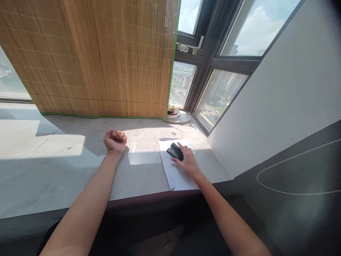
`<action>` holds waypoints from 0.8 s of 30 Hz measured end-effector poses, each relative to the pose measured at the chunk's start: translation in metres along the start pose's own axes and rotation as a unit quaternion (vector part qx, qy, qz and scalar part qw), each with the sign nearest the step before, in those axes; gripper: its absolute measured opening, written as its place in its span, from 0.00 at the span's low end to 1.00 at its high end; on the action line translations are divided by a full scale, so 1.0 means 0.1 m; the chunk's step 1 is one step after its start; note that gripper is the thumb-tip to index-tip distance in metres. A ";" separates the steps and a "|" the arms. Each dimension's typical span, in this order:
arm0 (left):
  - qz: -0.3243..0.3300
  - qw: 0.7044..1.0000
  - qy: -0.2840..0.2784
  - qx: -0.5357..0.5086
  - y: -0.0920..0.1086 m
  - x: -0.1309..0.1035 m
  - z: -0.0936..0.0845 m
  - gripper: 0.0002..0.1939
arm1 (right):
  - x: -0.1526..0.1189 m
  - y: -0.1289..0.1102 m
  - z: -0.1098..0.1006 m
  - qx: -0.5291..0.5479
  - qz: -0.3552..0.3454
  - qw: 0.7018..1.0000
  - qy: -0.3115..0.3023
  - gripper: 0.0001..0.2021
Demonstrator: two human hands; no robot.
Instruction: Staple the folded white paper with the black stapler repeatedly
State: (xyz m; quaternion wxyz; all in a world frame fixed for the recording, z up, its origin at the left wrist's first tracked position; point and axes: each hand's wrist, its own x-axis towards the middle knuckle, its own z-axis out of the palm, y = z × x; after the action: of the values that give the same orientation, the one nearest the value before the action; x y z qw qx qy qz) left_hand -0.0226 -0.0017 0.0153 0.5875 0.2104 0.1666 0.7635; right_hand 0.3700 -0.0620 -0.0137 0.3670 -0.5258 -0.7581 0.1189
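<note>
My right hand (188,161) is closed around the rear of a black stapler (175,152), thumb on the near side and fingers on the far side. The stapler's front end points left, over white paper sheets (177,174) lying on the marble-look sill. The near left corner of the paper is slightly turned. Well to the left, my left hand (115,140) rests on the sill as a fist, with the inner wrist turned up. Nothing shows between its curled fingers. Just beyond the paper lie two small thin strips (173,133), perhaps staples.
A bamboo blind (106,64) with green edging hangs along the sill's back. Stacked plates (177,115) stand in the window corner. A white wall (266,103) bounds the right side, with a hanging bead chain (293,193). A small scrap (71,147) lies at left.
</note>
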 end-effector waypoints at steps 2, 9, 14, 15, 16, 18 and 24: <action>0.001 1.000 0.001 -0.002 0.00 0.00 0.00 0.35 | 0.20 0.14 -0.14 0.046 0.008 0.999 0.020 0.27; 0.001 1.000 -0.015 -0.002 0.00 0.01 -0.05 0.35 | 1.04 0.48 0.11 -0.019 -0.034 0.998 -0.042 0.20; -0.004 1.000 -0.001 0.020 0.01 0.00 -0.03 0.38 | 1.17 0.47 0.61 -0.034 0.016 0.992 -0.124 0.23; -0.005 1.000 -0.003 0.021 0.02 0.00 -0.02 0.38 | 1.17 0.47 0.65 -0.030 0.018 0.992 -0.123 0.23; -0.001 1.000 -0.008 0.018 0.03 0.00 -0.02 0.38 | 1.17 0.45 0.68 -0.027 0.022 0.992 -0.122 0.24; 0.015 0.999 -0.029 0.004 0.08 -0.01 -0.01 0.38 | 1.19 0.37 0.74 -0.019 0.031 0.992 -0.124 0.25; 0.113 0.985 -0.124 -0.050 0.42 -0.10 -0.14 0.33 | 1.30 -0.41 1.31 0.032 -0.002 0.992 -0.123 0.27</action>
State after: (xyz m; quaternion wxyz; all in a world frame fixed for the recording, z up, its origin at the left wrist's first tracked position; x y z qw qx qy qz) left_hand -0.0618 -0.0224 0.0229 0.5232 0.2910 0.0295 0.8005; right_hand 0.2286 0.0629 -0.0269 0.2879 -0.4936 -0.7943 0.2065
